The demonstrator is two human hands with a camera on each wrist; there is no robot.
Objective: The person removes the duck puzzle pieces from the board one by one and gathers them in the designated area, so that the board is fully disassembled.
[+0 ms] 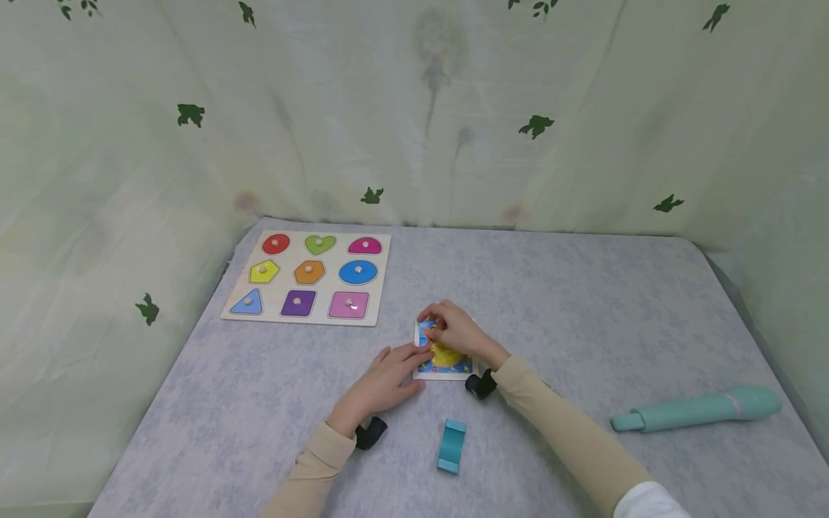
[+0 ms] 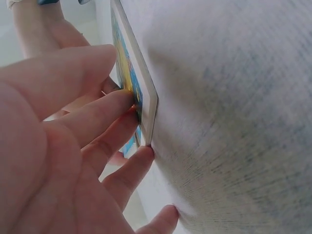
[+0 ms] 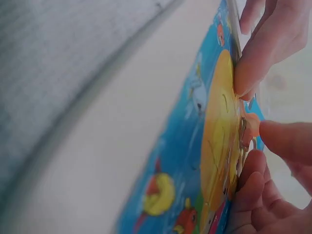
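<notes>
A small jigsaw puzzle (image 1: pixel 447 357) in a white frame, printed with a yellow figure on blue, lies flat on the table. My left hand (image 1: pixel 391 380) rests at its left edge, fingers stretched out and fingertips (image 2: pixel 127 99) touching the picture and the frame's side. Over the upper left of the picture, my right hand (image 1: pixel 458 332) pinches a puzzle piece (image 3: pixel 252 125) between thumb and fingers. Blue and orange show on that piece, which stands tilted from the board in the right wrist view. My fingers hide part of it.
A shape board (image 1: pixel 332 286) with several knobbed pieces lies at the back left. Nearer the front is a small teal curved block (image 1: pixel 451 446). A mint-green cylindrical object (image 1: pixel 699 409) lies to the right. Draped cloth (image 1: pixel 440 165) rises behind the table.
</notes>
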